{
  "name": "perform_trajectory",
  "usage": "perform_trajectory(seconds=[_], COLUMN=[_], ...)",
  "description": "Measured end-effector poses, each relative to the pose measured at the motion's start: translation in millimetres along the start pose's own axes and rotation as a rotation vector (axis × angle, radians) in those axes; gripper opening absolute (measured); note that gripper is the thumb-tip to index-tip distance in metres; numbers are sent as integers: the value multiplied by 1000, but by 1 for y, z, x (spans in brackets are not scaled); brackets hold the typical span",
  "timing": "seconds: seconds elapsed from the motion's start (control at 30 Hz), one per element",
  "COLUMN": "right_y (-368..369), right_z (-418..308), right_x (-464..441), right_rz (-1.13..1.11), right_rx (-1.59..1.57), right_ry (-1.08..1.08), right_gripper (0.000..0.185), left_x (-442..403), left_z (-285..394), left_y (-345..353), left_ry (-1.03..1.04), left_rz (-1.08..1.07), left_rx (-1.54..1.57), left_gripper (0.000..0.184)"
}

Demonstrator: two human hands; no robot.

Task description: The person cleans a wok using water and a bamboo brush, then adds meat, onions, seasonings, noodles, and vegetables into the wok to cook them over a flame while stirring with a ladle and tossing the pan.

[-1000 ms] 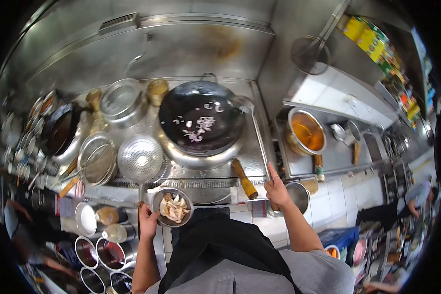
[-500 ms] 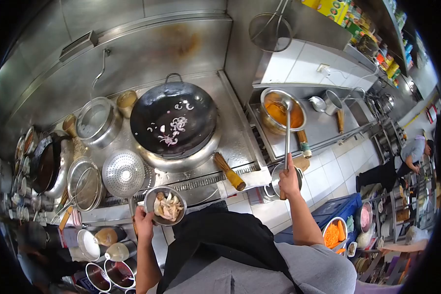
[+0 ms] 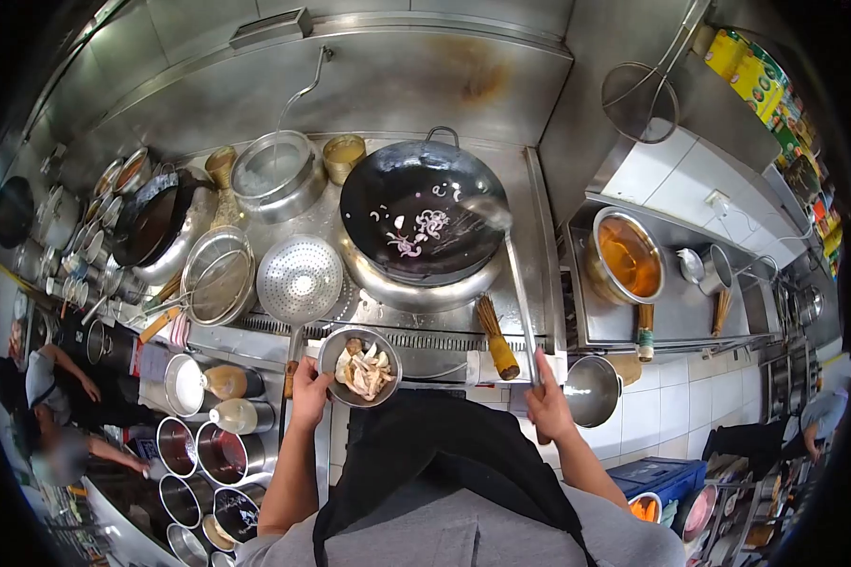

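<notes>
My left hand (image 3: 309,389) is closed on the rim of a small metal bowl (image 3: 394,367), which holds pale, sliced food pieces (image 3: 363,372). The bowl hangs in front of the stove's near edge. In my right hand (image 3: 548,408) is the handle end of a long ladle (image 3: 522,293). The ladle's blurred head reaches over the right side of a black wok (image 3: 378,181); whether it touches the wok I cannot tell. Purple-and-white sliced shallots or onions (image 3: 432,224) lie scattered in the wok. A perforated strainer (image 3: 300,276) rests left of the wok, its handle beside my left hand.
A bamboo brush (image 3: 497,338) lies at the stove's front right. A pot of orange oil (image 3: 628,257) stands on the right counter. Containers, including a white-filled bowl (image 3: 186,386), crowd the left. A co-worker (image 3: 52,397) is at left, another person (image 3: 784,439) at far right.
The ladle has gone left from the pot of orange oil to the wok, with my right hand. My left hand still holds the bowl. The view has turned, showing more on the left.
</notes>
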State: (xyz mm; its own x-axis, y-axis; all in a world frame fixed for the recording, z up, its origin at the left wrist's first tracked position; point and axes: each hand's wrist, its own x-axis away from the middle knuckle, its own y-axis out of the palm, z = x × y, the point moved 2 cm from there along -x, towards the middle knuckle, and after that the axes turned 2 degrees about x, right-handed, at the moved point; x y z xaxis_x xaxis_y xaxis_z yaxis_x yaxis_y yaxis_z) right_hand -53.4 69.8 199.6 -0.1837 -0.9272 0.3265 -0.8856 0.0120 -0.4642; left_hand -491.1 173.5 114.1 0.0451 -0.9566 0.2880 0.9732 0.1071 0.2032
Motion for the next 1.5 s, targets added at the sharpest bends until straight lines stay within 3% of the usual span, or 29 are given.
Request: perform_trajectory(seconds=[0.07,0.13,0.2,0.27,0.3,0.33,0.4,0.47,0.53,0.6,0.63,0.73,0.77,0.8,0.87,0.9,1.03,1.1,1.13,1.3,1.4,1.5], right_y=[-6,1,10,25,32,36,48,55,51,34,28,26,33,33,25,21,16,11,11,25,63,64], right_z=[-1,28,72,147,132,145,155,189,170,136,122,143,163,168,180,157,108,49,1,-40,-41,-53], right_x=[-18,-44,-52,-52,-38,-31,-22,-18,-26,-18,-18,-16,-19,-24,-40,-42,-100,-120,-120,-208,-202,-147], right_rz=[82,259,339,267,166,172,301,306,332,224,200,234,367,368,222,168,412,362,240,50,-137,-336], right_rx=[58,260,360,340,270,422,366,407,440,200,239,275,429,431,38,-143,37,-116,-352,-238,-324,-261], right_ry=[38,-153,65,0,347,267,-109,-144,-207,204,295,224,-64,-69,106,214,-201,-208,-82,-12,134,81], right_gripper=[85,87,89,90,90,90,89,90,91,88,89,91,92,92,91,90,91,92,92,91,88,87], left_x=[10,16,26,31,34,36,40,46,47,52,53,55,55,57,61,61,65,60,60,49,46,49], left_z=[-3,-3,-4,-7,-9,-12,-13,-19,-16,-12,-10,-9,-12,-13,-12,-10,-12,-14,-17,-10,3,6], left_y=[-10,-18,-23,-26,-27,-28,-28,-33,-32,-29,-28,-27,-29,-30,-32,-32,-39,-40,-41,-31,-25,-32], left_ry=[-8,-2,0,-9,-15,-19,-20,-4,6,-21,-20,-25,-19,-14,-20,-28,-46,-37,-37,-13,8,25], left_rz=[21,32,86,122,134,148,156,129,118,117,120,141,155,168,171,176,221,215,212,135,110,132], left_rx=[-17,-29,-46,-25,-25,-24,-10,-15,-8,-54,-54,3,-3,-8,-6,-7,4,12,19,-57,-69,-57], left_gripper=[17,17,17,16,16,16,16,16,16,16,16,16,16,16,16,16,15,15,15,18,17,16])
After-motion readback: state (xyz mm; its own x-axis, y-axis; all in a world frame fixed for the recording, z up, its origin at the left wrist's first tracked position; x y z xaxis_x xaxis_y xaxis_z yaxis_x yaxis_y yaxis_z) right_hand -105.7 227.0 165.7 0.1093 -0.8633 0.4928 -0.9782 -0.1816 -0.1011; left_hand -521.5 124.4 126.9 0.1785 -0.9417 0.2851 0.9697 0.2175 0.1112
